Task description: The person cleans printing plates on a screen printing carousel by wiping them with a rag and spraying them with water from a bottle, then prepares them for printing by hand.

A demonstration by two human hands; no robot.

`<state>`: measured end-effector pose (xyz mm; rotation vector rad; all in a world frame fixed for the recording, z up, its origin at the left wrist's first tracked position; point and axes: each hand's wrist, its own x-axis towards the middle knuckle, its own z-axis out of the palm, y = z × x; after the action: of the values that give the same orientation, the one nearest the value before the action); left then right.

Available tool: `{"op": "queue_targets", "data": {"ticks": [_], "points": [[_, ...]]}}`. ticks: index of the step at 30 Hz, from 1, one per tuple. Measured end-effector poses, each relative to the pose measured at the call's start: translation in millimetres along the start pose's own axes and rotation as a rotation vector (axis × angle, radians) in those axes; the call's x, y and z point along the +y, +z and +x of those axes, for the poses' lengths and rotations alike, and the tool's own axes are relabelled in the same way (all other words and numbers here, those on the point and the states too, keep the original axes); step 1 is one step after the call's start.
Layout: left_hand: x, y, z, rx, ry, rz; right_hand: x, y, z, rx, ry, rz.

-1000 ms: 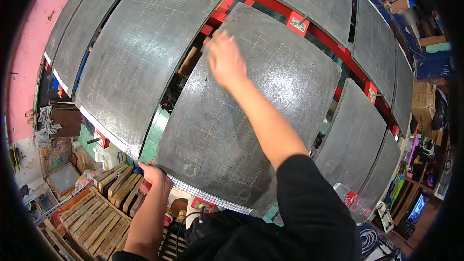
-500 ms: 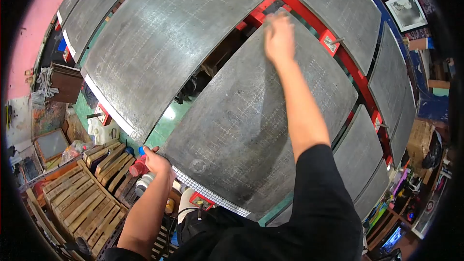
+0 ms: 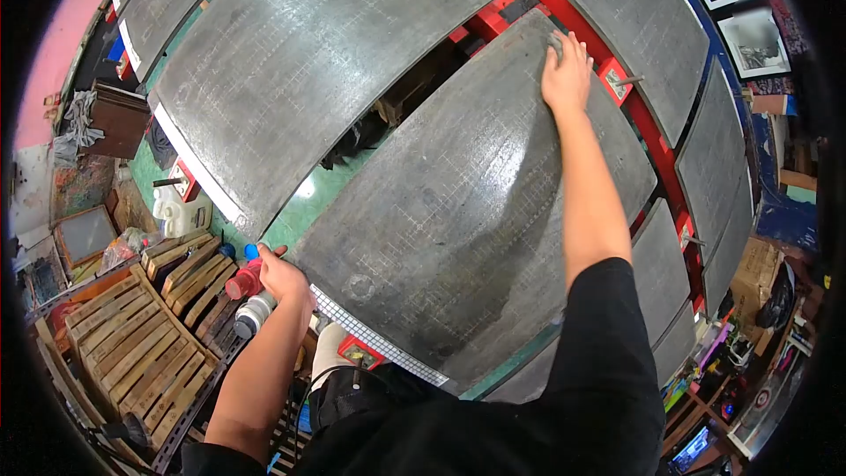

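Note:
A large dark grey platen [image 3: 449,211] lies right in front of me, scored with white ruled marks. On its far right part rests my right hand [image 3: 567,70], palm down, fingers stretched out over the surface. At the near left corner is my left hand [image 3: 284,278], with its thumb and a finger showing at the platen's edge; whether it grips the edge is hard to see. A checkered strip [image 3: 379,335] runs along the near edge, starting just beside this hand.
More grey platens [image 3: 326,53] surround this one on a red frame [image 3: 648,123]. Wooden squeegees [image 3: 141,344] stand in a rack at lower left, near white jugs [image 3: 181,211] and a red bottle [image 3: 245,280]. A red bracket [image 3: 359,353] sits under the near edge.
My right hand has moved right across the platen and lies flatter now. The left hand stays at the corner. The whole view has shifted slightly.

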<state>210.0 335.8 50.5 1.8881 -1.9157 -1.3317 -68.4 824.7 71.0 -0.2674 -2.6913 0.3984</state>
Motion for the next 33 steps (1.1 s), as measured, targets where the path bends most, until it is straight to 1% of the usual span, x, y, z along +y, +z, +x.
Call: {"op": "queue_targets", "data": {"ticks": [2,3,5,6,7,8,9,11,12,13,15,16,17,18,19,20,22,23,24,25,26,28,29,30,32,33], "points": [[9,-1,-6,-0.007,-0.008,0.07,-31,3,-27,-0.004,-0.113,0.151],[11,2,-7,-0.018,-0.004,0.068,-76,-15,-62,-0.082,-0.257,0.134],[10,1,-8,0.015,-0.016,0.063,-136,-26,-163,-0.252,-0.463,0.308],[10,1,-8,0.006,-0.015,0.065,-167,-64,-205,-0.411,-0.642,0.341],[12,2,-7,-0.002,-0.011,0.06,-179,-82,-249,-0.604,-0.632,0.471],[9,0,-6,-0.005,-0.01,0.068,-172,-98,-276,-0.729,-0.606,0.587],[6,-1,-5,-0.006,-0.014,0.086,-159,-105,-272,-0.742,-0.59,0.59],[5,1,0,-0.024,0.002,0.07,-115,-106,-230,-0.589,-0.549,0.172],[14,-1,-9,-0.031,-0.009,0.081,-80,-90,-205,-0.409,-0.46,0.131],[13,0,-11,-0.022,-0.015,0.088,-48,-80,-170,-0.235,-0.302,0.092],[14,1,-9,-0.024,-0.007,0.082,11,-61,-97,-0.005,0.017,0.042],[10,2,-6,0.003,0.021,0.092,20,-45,-75,0.057,0.083,0.017],[8,3,-2,0.008,0.021,0.089,15,-39,-66,0.121,0.148,-0.007],[7,3,0,0.0,0.039,0.083,9,-35,-77,0.1,0.092,0.042],[5,2,0,-0.011,0.052,0.075,-16,-36,-95,0.078,0.031,0.087],[15,1,-13,-0.001,0.045,0.105,-52,-41,-126,0.009,-0.073,0.136],[15,2,-15,0.009,0.035,0.114,-118,-68,-210,-0.184,-0.347,0.19],[17,2,-14,0.027,0.032,0.132,-145,-90,-259,-0.404,-0.362,0.186],[20,2,-15,0.024,0.037,0.129,-163,-121,-295,-0.603,-0.464,0.13],[21,3,-16,0.056,0.038,0.16,-157,-138,-337,-0.642,-0.42,0.381],[21,3,-17,0.086,0.037,0.197,-141,-151,-361,-0.69,-0.416,0.404],[21,3,-17,0.092,0.044,0.225,-103,-173,-347,-0.757,-0.406,0.136],[22,3,-16,0.102,0.058,0.251,-77,-169,-337,-0.558,-0.363,0.108],[25,3,-20,0.122,0.069,0.269,-56,-165,-312,-0.516,-0.225,0.103],[30,3,-26,0.155,0.045,0.304,-5,-147,-256,-0.171,-0.07,0.0],[32,3,-27,0.188,0.027,0.312,29,-131,-226,-0.078,0.08,-0.022]]}}
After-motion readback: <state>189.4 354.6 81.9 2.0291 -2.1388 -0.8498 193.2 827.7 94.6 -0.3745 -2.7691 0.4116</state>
